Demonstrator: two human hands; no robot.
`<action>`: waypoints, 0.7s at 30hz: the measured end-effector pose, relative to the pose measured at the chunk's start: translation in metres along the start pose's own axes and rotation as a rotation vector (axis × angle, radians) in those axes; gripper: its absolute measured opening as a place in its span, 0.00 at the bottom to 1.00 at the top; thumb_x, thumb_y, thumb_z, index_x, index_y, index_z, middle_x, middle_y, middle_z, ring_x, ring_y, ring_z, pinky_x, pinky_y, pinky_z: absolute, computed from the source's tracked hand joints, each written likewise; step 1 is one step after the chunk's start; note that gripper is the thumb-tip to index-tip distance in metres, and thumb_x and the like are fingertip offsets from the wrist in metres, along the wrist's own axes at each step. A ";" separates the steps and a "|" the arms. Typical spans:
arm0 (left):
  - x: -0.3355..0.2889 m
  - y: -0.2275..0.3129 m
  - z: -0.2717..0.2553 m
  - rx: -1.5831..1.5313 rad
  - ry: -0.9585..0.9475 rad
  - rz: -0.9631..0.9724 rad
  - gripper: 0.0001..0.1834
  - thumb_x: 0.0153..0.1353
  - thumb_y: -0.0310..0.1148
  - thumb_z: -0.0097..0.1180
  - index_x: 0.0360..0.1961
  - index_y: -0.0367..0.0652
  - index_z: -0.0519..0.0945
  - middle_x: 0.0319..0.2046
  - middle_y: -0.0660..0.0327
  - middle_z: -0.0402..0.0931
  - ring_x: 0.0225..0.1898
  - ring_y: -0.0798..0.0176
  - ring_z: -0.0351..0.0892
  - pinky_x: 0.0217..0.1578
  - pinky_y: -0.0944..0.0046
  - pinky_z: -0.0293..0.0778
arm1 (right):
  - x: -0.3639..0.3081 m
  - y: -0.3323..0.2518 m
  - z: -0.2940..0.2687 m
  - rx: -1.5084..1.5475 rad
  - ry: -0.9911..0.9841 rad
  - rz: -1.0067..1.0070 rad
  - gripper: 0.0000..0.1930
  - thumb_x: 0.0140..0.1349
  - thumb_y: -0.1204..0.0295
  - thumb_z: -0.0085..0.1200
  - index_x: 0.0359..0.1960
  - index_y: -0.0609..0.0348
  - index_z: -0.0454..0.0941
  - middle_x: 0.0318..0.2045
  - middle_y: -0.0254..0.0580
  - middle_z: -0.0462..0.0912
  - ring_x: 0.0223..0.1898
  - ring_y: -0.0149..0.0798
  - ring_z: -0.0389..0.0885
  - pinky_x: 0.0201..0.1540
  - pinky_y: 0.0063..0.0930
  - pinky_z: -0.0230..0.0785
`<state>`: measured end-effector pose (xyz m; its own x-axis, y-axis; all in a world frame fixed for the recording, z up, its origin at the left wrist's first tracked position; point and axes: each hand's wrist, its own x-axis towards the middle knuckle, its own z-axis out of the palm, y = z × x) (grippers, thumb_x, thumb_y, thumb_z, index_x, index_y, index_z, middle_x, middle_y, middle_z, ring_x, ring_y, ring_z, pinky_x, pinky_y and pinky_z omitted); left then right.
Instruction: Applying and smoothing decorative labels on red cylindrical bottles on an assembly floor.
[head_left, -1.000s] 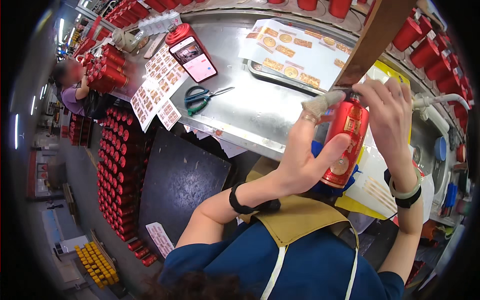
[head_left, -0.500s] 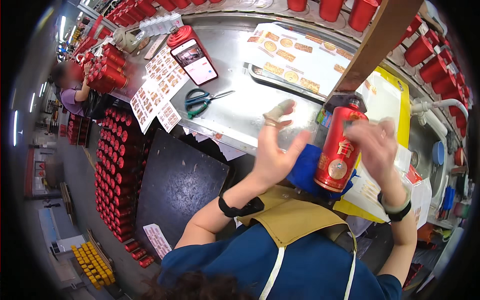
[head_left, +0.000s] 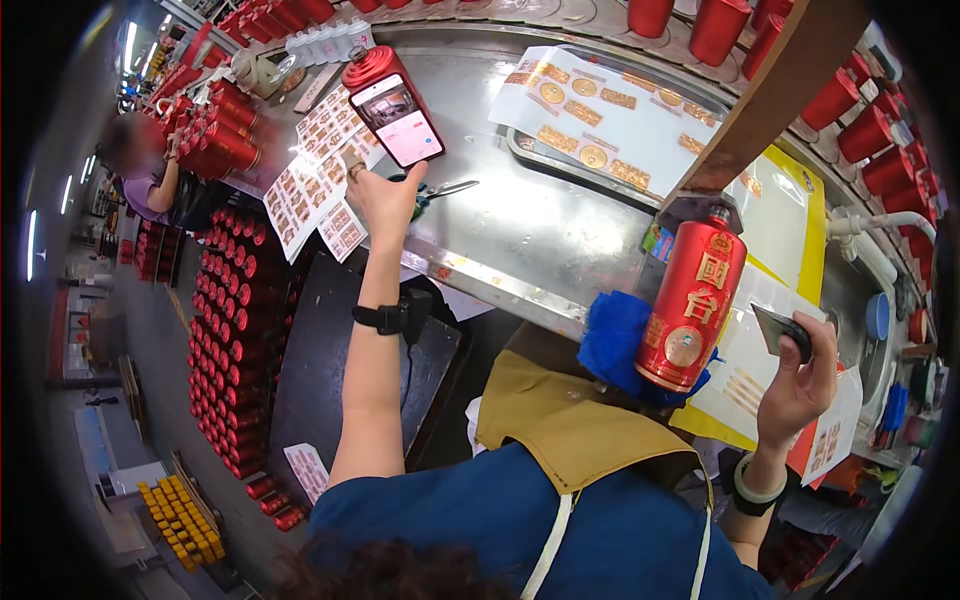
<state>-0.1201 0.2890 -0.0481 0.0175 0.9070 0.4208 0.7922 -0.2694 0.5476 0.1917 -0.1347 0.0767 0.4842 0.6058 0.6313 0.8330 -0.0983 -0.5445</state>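
My left hand [head_left: 385, 200] is stretched out over the edge of the sticker sheets [head_left: 315, 175], thumb and fingers apart, and nothing shows in it. Just beyond it a phone [head_left: 400, 120] leans on a red bottle [head_left: 368, 64]. The scissors [head_left: 452, 189] are partly hidden by that hand, so I cannot tell whether it touches them. In my right hand [head_left: 800, 395] is a small flat scraper [head_left: 783, 333] with a dark grip, held between thumb and fingers. Left of it a red bottle with gold decoration [head_left: 690, 300] lies tilted on a blue cloth [head_left: 612, 345].
A metal tray [head_left: 580, 175] holding a sheet of gold stickers lies at the back of the metal table [head_left: 500, 240]. A wooden post [head_left: 765, 100] rises beside the bottle. Stacked red bottles [head_left: 235, 340] stand on the left, where a person [head_left: 145, 170] handles others.
My left hand has moved far left, from near the bottle to the phone and scissors. My right hand has drawn back from the bottle to the right, and the scraper now shows in it.
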 end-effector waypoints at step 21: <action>0.026 0.008 0.031 0.026 -0.027 -0.123 0.54 0.46 0.51 0.79 0.58 0.13 0.68 0.60 0.28 0.69 0.66 0.31 0.63 0.69 0.43 0.58 | -0.009 -0.012 0.015 0.021 0.038 0.079 0.11 0.63 0.82 0.64 0.47 0.68 0.82 0.37 0.45 0.82 0.38 0.38 0.79 0.42 0.27 0.71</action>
<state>-0.0942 0.3207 -0.0555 -0.0647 0.9413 0.3313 0.8048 -0.1471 0.5751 0.1732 -0.1266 0.0695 0.5583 0.5666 0.6060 0.7861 -0.1277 -0.6048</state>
